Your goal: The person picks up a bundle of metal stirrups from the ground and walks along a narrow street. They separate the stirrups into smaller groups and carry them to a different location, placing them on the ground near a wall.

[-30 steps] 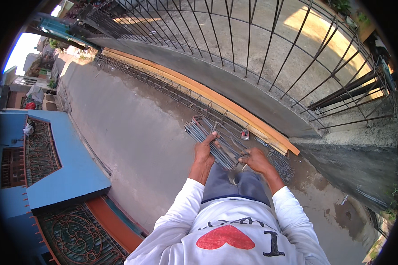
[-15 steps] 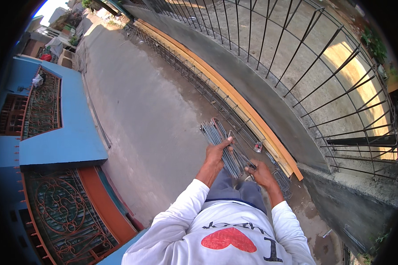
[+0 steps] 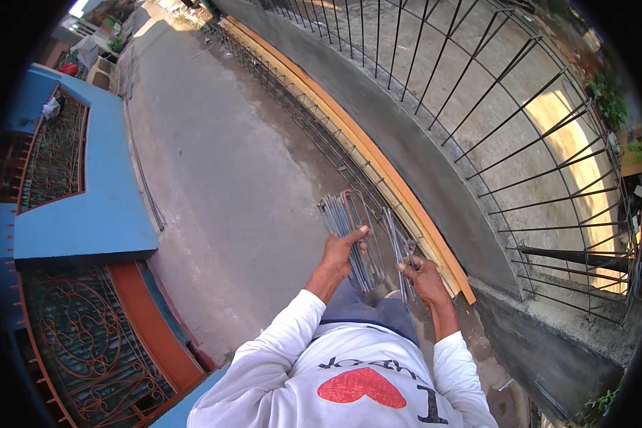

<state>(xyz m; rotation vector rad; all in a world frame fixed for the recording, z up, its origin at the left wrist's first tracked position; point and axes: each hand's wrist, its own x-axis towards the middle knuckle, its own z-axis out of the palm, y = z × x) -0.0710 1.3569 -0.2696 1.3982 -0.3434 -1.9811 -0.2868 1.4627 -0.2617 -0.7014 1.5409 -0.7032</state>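
A bundle of rectangular bent steel-rod stirrups (image 3: 340,222) is gripped in my left hand (image 3: 337,258), the thumb across its right side. One stirrup at that side stands slightly apart from the bundle. My right hand (image 3: 426,282), closed, holds a smaller group of stirrups (image 3: 393,235) close by on the right. A gap separates the two groups at waist height, in front of my grey trousers. The right fingertips are partly hidden by the rods.
A long rebar cage (image 3: 314,130) lies along the lane's right side, beside orange-edged timber boards (image 3: 396,189). Behind them is a low concrete wall (image 3: 435,178) with upright steel bars. The concrete lane (image 3: 221,178) runs ahead. Across it stand a blue wall (image 3: 110,185) and ornate gate (image 3: 85,349).
The stirrups, bunched together between both hands before, are now in two groups. My right hand has drawn its smaller group off to the right. The view has shifted slightly.
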